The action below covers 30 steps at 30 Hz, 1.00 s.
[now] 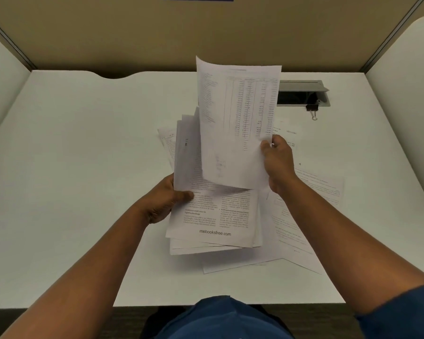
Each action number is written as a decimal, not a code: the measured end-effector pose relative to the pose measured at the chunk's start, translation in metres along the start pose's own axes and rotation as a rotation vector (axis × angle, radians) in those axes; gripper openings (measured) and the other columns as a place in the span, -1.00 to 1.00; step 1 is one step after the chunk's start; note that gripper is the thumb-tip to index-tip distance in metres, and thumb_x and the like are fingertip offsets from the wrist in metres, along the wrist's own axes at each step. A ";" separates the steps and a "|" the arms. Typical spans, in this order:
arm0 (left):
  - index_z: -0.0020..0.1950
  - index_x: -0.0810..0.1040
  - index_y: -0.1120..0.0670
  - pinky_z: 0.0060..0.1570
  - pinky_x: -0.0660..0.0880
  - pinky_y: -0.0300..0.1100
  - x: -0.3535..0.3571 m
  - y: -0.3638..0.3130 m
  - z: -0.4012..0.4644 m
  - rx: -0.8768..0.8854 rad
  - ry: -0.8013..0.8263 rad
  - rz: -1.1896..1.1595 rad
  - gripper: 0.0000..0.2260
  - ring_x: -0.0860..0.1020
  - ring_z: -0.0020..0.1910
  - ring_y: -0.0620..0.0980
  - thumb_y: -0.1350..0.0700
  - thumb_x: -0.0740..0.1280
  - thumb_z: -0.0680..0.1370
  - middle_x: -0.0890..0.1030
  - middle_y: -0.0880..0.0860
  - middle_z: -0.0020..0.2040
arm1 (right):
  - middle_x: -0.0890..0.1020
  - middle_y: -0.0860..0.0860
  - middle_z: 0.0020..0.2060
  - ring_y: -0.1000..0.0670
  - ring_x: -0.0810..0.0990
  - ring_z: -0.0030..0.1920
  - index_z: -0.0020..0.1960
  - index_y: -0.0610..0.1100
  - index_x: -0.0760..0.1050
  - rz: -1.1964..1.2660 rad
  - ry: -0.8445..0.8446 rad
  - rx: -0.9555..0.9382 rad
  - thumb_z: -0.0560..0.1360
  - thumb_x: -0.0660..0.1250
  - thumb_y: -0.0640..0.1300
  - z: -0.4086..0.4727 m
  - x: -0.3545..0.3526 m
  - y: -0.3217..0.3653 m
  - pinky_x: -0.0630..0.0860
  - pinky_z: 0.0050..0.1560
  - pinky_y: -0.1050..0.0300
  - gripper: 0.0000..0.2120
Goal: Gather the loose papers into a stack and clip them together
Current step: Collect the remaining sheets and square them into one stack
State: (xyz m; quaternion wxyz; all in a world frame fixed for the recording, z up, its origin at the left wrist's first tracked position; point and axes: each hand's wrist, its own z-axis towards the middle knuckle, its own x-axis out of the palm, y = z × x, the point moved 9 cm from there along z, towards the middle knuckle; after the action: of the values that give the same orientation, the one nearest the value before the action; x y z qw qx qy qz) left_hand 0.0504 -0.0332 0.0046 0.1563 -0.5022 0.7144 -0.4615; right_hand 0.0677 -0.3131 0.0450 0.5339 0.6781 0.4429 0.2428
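Pinching a table sheet (235, 113) at its edge, right hand (278, 165) lifts it toward the stack (213, 216), which left hand (164, 201) grips, thumb on top, to collect. Binder clip (312, 109) lies beyond the right fingers.

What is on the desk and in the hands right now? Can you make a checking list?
Surface: white desk, bare at left.
Job's things: held stack in left hand; table sheet raised by right hand; loose papers lying at right; binder clip far right, unused.
Clutter: nothing seen.
Grippers: both hands grip paper.
Cables: nothing seen; open cable hatch.
Surroundings: tan back panel, white side dividers.
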 end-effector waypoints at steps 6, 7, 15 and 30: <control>0.37 0.50 0.09 0.07 0.64 0.14 -0.025 0.002 0.000 0.008 -0.133 -0.046 -0.59 0.64 0.17 0.26 0.42 0.30 0.57 0.67 0.18 0.21 | 0.65 0.05 0.09 0.01 0.64 0.05 0.22 -0.06 0.54 -0.026 -0.114 -0.036 0.67 0.20 -0.12 0.017 -0.035 0.012 0.59 -0.03 0.19 -0.80; 0.39 0.49 0.11 0.06 0.65 0.12 -0.030 0.002 0.000 0.012 -0.165 -0.074 -0.57 0.64 0.18 0.26 0.44 0.28 0.57 0.66 0.18 0.23 | 0.66 0.06 0.07 0.00 0.65 0.05 0.20 -0.03 0.55 -0.057 -0.066 -0.032 0.67 0.21 -0.12 0.019 -0.034 0.012 0.58 -0.03 0.16 -0.82; 0.36 0.51 0.10 -0.10 0.68 0.00 -0.037 -0.002 0.005 0.033 -0.260 -0.202 -0.58 0.65 0.12 0.21 0.44 0.29 0.55 0.69 0.14 0.17 | 0.70 -0.08 0.05 -0.11 0.66 0.00 0.03 -0.11 0.54 -0.206 0.274 0.133 0.62 0.29 -0.10 -0.005 0.014 -0.027 0.59 -0.06 0.01 -0.90; 0.41 0.55 0.04 0.19 0.58 0.13 -0.023 -0.013 0.008 0.064 -0.210 -0.416 -0.60 0.60 0.27 0.21 -0.12 0.17 0.68 0.66 0.12 0.27 | 0.61 0.05 0.28 -0.03 0.60 0.25 0.43 0.00 0.39 -0.156 0.466 0.055 0.50 0.45 -0.32 -0.025 0.042 -0.028 0.56 0.29 -0.12 -0.42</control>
State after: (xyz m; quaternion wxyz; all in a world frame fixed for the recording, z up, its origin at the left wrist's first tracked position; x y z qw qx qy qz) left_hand 0.0736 -0.0183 0.0051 0.1472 -0.6787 0.5602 -0.4515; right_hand 0.0583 -0.2632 0.0204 0.4155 0.5819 0.6116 0.3387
